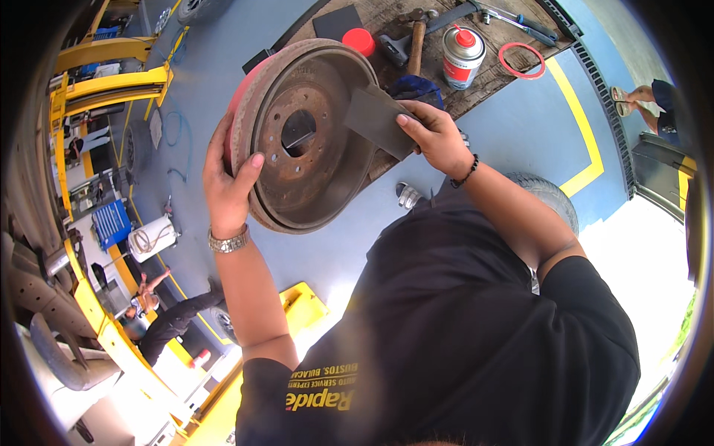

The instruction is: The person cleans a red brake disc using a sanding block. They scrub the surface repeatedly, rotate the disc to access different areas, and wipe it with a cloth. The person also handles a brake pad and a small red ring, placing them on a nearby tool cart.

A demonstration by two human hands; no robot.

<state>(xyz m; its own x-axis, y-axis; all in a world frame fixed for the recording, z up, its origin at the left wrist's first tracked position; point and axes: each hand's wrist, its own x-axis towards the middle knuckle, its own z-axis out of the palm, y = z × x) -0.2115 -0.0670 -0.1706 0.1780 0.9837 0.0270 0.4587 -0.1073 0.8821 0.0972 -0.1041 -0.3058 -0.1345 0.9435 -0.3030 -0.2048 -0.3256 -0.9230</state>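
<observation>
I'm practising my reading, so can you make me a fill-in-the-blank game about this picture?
1. The left hand grips the rusty drum, and the dark sheet is in the ____ hand.
2. The little cap on the can is coloured ____.
3. The big hole in the drum's middle is shaped like a ____.
4. The line painted beside the can is coloured ____.

Missing words: right; red; circle; yellow.

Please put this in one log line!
left hand: grips drum | right hand: holds dark sheet at drum | bench: hammer, red-capped can

One drum [321, 165] was between the left hand [229, 177] and the right hand [440, 140]; one sheet [379, 119] was in the right; beyond it were one can [463, 59], one ring [522, 76].
</observation>
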